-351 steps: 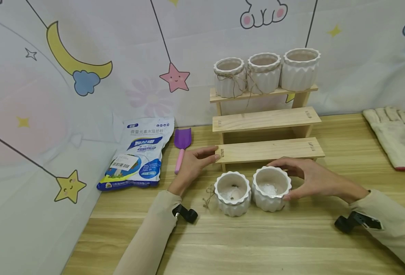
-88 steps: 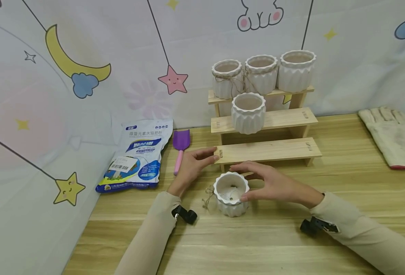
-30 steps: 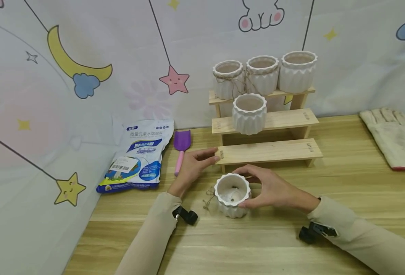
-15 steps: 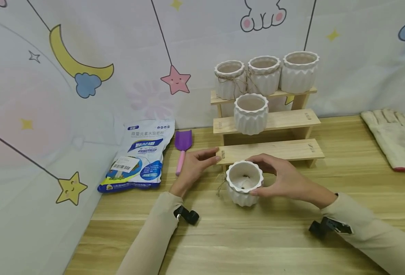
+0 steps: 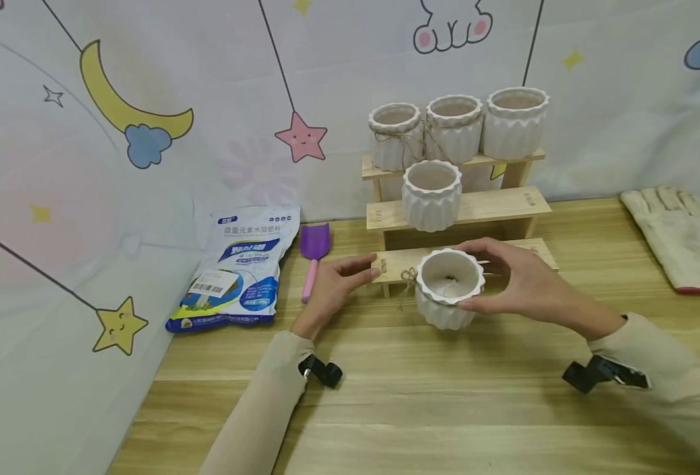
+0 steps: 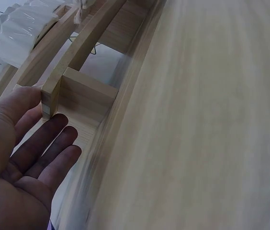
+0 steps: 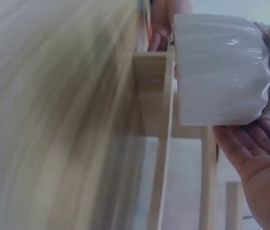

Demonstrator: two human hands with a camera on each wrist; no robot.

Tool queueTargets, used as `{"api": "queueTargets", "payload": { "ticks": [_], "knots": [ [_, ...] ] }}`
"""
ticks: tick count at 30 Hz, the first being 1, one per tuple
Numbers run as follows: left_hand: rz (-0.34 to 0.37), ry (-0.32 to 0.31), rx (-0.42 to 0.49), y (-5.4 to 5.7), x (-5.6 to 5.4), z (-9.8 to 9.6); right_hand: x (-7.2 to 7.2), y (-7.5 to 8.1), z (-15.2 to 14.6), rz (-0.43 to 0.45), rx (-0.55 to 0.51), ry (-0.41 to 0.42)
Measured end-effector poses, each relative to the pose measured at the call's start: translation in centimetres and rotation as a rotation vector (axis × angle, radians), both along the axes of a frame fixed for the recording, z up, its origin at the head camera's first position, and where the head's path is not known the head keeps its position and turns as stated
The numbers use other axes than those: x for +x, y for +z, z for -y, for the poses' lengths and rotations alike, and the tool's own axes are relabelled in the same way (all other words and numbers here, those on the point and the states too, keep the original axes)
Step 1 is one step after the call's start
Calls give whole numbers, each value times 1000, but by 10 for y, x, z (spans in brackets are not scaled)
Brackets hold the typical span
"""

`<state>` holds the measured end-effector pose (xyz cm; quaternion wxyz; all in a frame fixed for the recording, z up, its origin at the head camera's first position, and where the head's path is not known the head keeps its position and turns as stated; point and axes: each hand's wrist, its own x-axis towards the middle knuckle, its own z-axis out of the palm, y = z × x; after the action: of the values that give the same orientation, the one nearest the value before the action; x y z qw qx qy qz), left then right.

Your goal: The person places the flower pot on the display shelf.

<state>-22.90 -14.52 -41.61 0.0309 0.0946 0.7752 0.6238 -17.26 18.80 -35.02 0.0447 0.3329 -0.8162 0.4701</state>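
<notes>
A white ceramic flower pot (image 5: pixel 449 290) with a scalloped rim and twine round its neck is off the table, in front of the lowest step. My right hand (image 5: pixel 522 280) grips it, thumb at the near side and fingers behind. The right wrist view shows the pot (image 7: pixel 221 72) held beside the lowest board. My left hand (image 5: pixel 334 290) pinches the left end of the lowest step of a three-tier wooden stand (image 5: pixel 397 264); the left wrist view shows its lower fingers (image 6: pixel 53 163) loose below the board. One twine-less looking pot (image 5: pixel 431 198) stands on the middle step.
Three white pots (image 5: pixel 453 132) line the top step. Left of the stand lie a purple toy-like shovel (image 5: pixel 314 257) with a pink handle and a fertilizer bag (image 5: pixel 237 264). A work glove (image 5: pixel 679 237) lies at the right. A printed cloth (image 5: pixel 219 79) hangs behind.
Earlier, my right hand set one pot on the middle step. Since then it has gripped the other table pot, lifted it and carried it right and back. My left hand stays put.
</notes>
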Motion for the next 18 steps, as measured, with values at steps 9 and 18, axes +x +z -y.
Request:
{"api": "queueTargets", "payload": {
  "ticks": [9,18],
  "knots": [
    [-15,0,-12,-1,0,1,-3,22,-17,44,-12,-50],
    [-23,-6,-18,-2,-1,1,-12,38,-31,68,-39,-101]
  ]
}}
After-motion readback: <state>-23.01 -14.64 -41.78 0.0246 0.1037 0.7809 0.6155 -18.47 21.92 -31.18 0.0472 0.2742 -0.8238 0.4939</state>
